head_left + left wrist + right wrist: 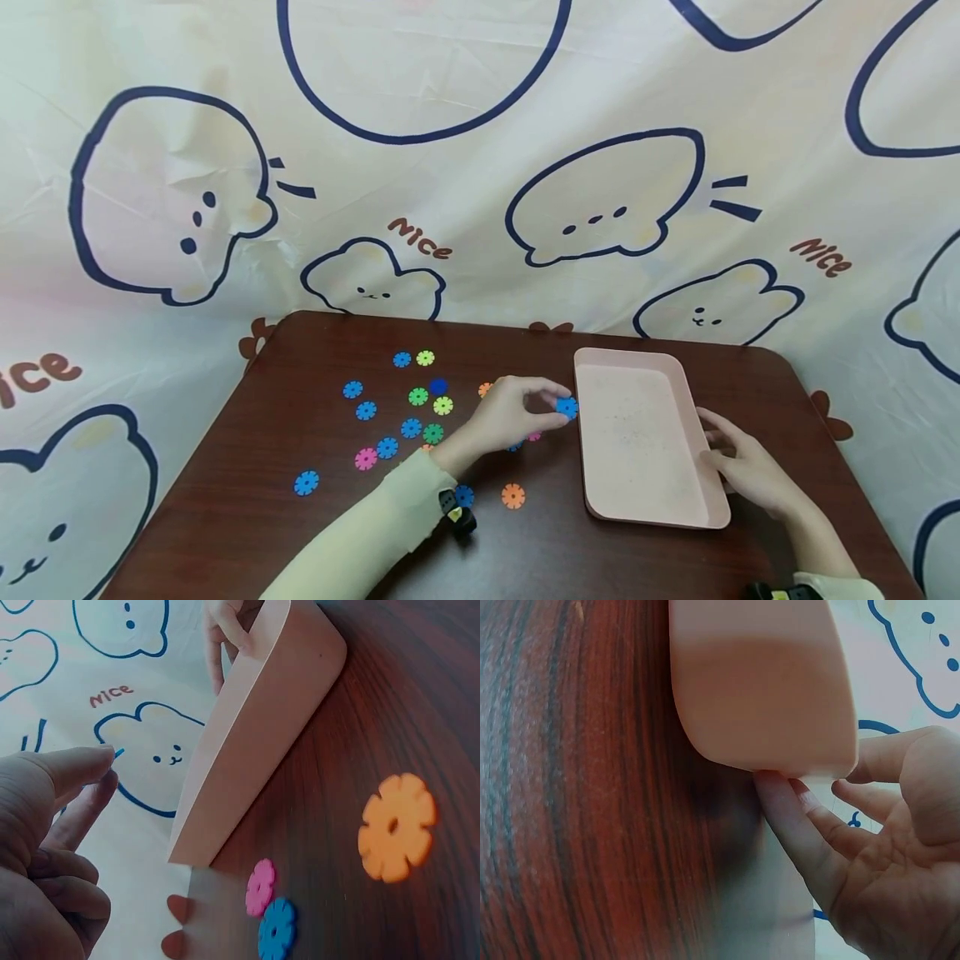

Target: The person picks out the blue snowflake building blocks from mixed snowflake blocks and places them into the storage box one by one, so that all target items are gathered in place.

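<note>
In the head view my left hand [513, 412] pinches a blue notched plastic disc [567, 407] between thumb and fingertips, at the left rim of a pale pink tray [637, 508]. The left wrist view shows only a thin blue edge of that disc [118, 753], the other fingers curled below it. On the tray's far side, my right hand [750, 467] holds the right wall. Seen from the right wrist, its fingers [799, 825] touch the tray's underside and rim. Inside, the tray holds no discs.
Several notched discs in blue, green, yellow, pink and orange lie scattered over the left part of the dark wooden table [247, 533]. An orange disc [513, 497] lies left of the tray. A patterned cloth [480, 192] hangs behind the table.
</note>
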A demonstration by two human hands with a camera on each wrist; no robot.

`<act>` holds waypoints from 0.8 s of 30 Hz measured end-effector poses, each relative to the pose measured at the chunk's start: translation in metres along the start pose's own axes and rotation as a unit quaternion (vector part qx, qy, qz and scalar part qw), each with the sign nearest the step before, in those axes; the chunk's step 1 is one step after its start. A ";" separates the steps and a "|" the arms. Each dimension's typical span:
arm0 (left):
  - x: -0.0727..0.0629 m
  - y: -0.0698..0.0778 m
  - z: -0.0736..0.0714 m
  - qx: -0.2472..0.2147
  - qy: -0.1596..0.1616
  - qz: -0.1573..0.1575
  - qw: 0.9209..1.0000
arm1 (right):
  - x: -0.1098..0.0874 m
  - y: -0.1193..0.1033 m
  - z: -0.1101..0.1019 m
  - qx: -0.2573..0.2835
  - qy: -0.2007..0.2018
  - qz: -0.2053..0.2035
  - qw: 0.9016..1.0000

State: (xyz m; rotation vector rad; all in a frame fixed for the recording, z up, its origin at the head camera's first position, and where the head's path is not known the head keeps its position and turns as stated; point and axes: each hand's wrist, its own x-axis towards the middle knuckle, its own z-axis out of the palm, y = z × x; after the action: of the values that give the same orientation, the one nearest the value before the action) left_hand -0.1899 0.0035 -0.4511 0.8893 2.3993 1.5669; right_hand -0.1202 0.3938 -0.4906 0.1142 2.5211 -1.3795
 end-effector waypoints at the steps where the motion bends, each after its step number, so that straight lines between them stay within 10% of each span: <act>1: 0.003 0.000 0.002 -0.003 -0.004 0.000 1.000 | 0.000 0.000 0.000 0.000 0.000 -0.001 1.000; 11: 0.024 -0.003 0.031 0.006 -0.072 0.021 0.997 | 0.000 -0.001 0.000 0.000 0.001 0.002 1.000; 24: 0.026 -0.006 0.065 0.018 -0.143 -0.030 0.989 | -0.001 -0.001 -0.001 0.004 0.000 -0.001 1.000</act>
State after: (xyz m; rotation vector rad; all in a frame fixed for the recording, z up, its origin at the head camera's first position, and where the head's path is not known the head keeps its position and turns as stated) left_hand -0.1865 0.0672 -0.4802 0.9655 2.2360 1.2790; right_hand -0.1198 0.3936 -0.4890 0.1146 2.5176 -1.3893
